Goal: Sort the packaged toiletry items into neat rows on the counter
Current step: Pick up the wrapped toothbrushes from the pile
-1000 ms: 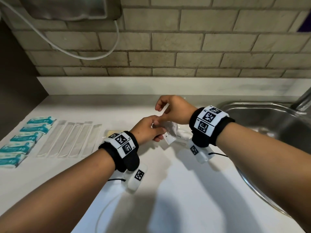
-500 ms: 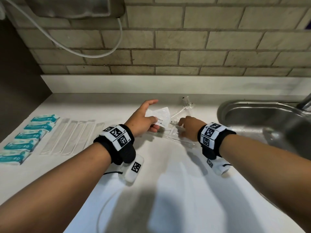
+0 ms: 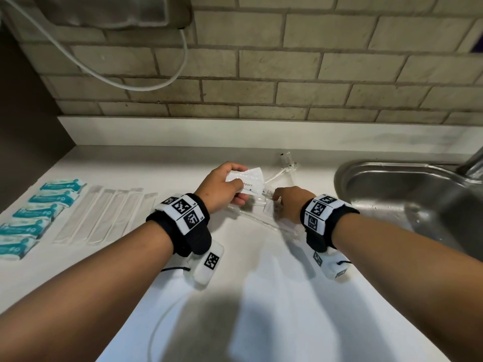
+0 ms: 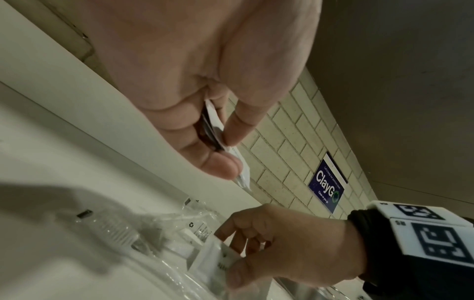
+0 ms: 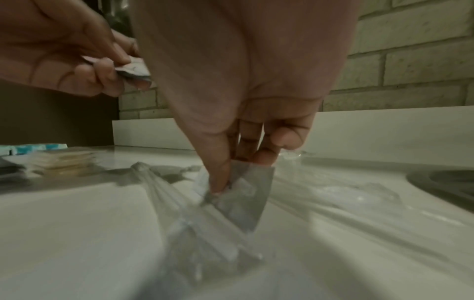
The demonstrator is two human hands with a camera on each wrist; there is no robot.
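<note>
My left hand [image 3: 230, 186] pinches a small stack of white toothpaste sachets [image 3: 251, 180] above the counter; its thumb and fingers [image 4: 220, 162] clamp the sachets [image 4: 239, 170]. My right hand [image 3: 281, 205] reaches down into a loose pile of clear-wrapped toothbrushes [image 3: 277, 176] and pinches another white sachet [image 5: 246, 192] between thumb and fingers, its lower edge still down among the wrappers. At the left lie a row of teal packets [image 3: 39, 210] and a row of clear-wrapped toothbrushes [image 3: 104, 215].
A steel sink [image 3: 407, 202] lies at the right, its rim close to my right wrist. A brick wall [image 3: 261, 74] with a white upstand backs the white counter [image 3: 261, 296]. A flat stack of pale packets [image 5: 64, 162] sits between the rows and the pile.
My right hand dropped from beside my left hand down to the pile and took hold of a sachet there. My left hand rose slightly and closed its fingers round its sachets.
</note>
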